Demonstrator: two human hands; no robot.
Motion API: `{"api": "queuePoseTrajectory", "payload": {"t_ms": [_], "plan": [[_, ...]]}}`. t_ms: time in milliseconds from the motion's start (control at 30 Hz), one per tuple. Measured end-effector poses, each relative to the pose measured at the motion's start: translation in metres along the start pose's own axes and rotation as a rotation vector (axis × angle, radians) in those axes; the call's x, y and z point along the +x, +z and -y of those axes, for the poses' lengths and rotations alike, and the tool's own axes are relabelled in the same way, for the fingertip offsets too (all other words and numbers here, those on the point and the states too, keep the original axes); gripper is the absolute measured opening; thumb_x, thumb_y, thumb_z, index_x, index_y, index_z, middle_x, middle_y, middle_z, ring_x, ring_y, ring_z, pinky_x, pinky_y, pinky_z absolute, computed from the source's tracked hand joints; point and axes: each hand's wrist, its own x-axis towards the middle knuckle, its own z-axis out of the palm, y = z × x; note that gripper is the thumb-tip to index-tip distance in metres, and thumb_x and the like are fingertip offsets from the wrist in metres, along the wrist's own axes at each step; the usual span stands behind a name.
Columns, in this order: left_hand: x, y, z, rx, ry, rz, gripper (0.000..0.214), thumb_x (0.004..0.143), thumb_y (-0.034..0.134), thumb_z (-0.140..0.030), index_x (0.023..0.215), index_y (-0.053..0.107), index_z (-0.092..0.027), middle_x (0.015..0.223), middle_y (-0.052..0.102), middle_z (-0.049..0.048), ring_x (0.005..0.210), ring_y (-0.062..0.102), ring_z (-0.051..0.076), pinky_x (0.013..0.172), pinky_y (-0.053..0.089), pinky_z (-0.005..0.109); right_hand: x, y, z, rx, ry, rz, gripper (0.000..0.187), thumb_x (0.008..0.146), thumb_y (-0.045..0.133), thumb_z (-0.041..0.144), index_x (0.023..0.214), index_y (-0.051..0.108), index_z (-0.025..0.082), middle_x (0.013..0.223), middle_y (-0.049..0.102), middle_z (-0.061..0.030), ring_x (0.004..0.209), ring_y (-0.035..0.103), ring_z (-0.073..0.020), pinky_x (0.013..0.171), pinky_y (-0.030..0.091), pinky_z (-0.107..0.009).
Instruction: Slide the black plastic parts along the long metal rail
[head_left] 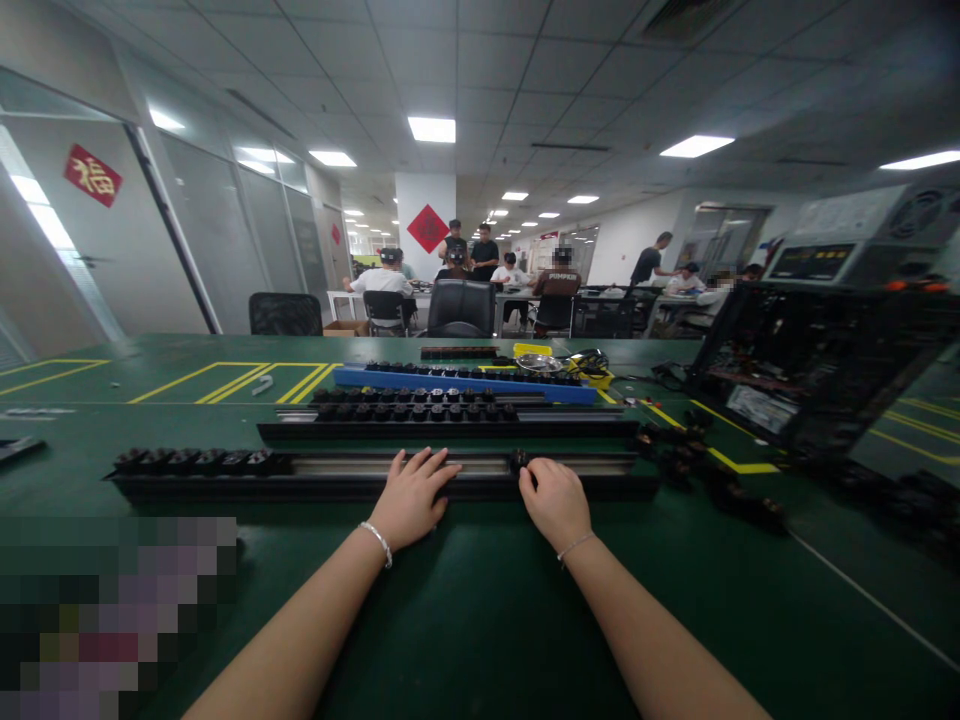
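Observation:
A long black channel rail [322,487] lies crosswise on the green table in front of me. Several small black round parts [199,461] sit in a row at its left end, and its middle stretch is bare. My left hand [412,492] rests on the rail with its fingers spread, holding nothing. To the right, my right hand [556,497] pinches one small black part [518,459] at the rail's channel; its exact kind cannot be made out.
Behind are another black rail [442,430] with a row of parts and a blue rail [465,383]. Loose black parts [739,495] lie at right, beside an open computer case [780,370]. A metal dish [538,363] stands farther back. Several people sit or stand beyond the table.

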Motion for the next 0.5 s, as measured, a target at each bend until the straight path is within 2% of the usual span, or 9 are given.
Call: {"api": "queuePoseTrajectory", "payload": {"t_ms": [500], "plan": [[0.0001, -0.0006, 0.0007, -0.007, -0.001, 0.007, 0.051, 0.081, 0.053, -0.027, 0.131, 0.045, -0.035, 0.143, 0.043, 0.0014, 0.133, 0.034, 0.029, 0.108, 0.019, 0.059, 0.0014, 0.0014, -0.0066, -0.012, 0.045, -0.009, 0.026, 0.088, 0.041, 0.028, 0.067, 0.054, 0.019, 0.074, 0.062, -0.0031, 0.074, 0.054, -0.0154, 0.071, 0.03, -0.028]]}}
